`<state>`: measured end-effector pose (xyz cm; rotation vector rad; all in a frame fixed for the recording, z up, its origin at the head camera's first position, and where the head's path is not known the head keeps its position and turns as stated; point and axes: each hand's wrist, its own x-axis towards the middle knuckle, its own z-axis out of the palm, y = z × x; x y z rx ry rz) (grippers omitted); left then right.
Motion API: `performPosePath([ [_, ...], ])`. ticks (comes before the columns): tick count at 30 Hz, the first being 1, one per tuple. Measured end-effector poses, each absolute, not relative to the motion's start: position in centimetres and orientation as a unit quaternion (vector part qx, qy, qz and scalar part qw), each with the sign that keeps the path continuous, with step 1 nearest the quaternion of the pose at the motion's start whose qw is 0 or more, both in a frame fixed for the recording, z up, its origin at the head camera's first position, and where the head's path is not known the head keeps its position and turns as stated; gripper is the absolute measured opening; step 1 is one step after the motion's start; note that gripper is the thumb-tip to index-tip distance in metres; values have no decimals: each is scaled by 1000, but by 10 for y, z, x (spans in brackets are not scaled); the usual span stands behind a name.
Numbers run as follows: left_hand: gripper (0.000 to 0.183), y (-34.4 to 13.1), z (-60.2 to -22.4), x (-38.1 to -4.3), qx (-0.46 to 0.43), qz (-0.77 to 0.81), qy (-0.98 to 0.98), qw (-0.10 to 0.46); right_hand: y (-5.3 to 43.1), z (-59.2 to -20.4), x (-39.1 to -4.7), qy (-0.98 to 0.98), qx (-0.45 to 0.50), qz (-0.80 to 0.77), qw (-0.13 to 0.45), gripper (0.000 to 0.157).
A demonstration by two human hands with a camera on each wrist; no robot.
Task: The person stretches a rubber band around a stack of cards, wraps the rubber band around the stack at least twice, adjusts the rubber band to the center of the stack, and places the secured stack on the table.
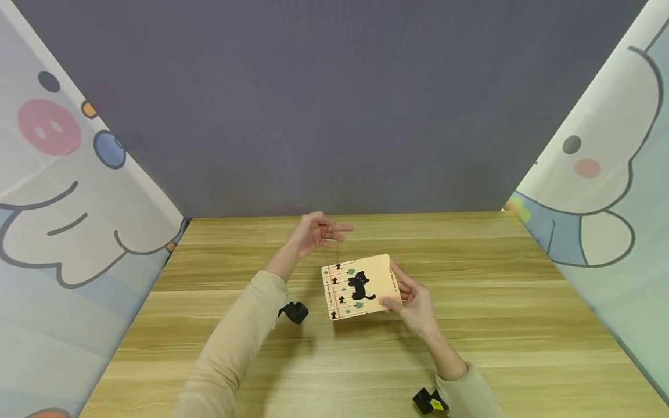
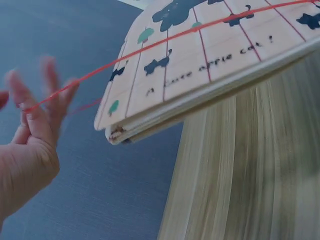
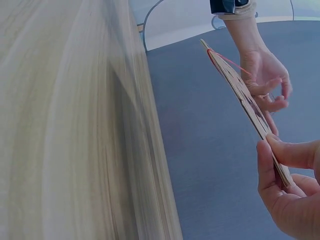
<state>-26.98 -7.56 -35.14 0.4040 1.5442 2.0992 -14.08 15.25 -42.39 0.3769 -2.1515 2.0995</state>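
A small cream notebook (image 1: 384, 273) with a black cat, green trees and dark lines on its cover is held tilted above the table. My right hand (image 1: 415, 307) grips its right end, thumb on the cover and fingers behind. A thin red elastic cord (image 2: 135, 52) runs along the notebook's other end and stretches away from it to my left hand (image 1: 313, 233). In the left wrist view the cord is hooked on the left hand's (image 2: 37, 135) bent fingers, some of which blur. The right wrist view shows the notebook (image 3: 245, 100) nearly edge-on.
The wooden table (image 1: 496, 278) lies below, with a dark grey wall (image 1: 334, 116) behind it. Cartoon-printed curtains (image 1: 68, 191) stand at both sides. A black device (image 1: 296, 312) is near the left wrist and another black device (image 1: 425, 400) near the right.
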Motion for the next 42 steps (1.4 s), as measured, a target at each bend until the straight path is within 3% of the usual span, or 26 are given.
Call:
performPosePath([
  [12,33,-75,-354,-275,150,735,610,255,153,-423,-140,-707,111,697,48,76],
  [18,17,-76,-357,-275,198,739,603,225,153,-422,-140,-700,107,704,48,75],
  [28,31,-79,-356,-271,314,716,597,180,153,-422,-140,-699,106,705,50,75],
  [35,47,-79,-344,-265,313,653,662,192,152,-421,-139,-696,102,709,48,76],
  [42,39,-77,-337,-263,352,593,689,222,152,-423,-140,-694,93,712,48,75],
])
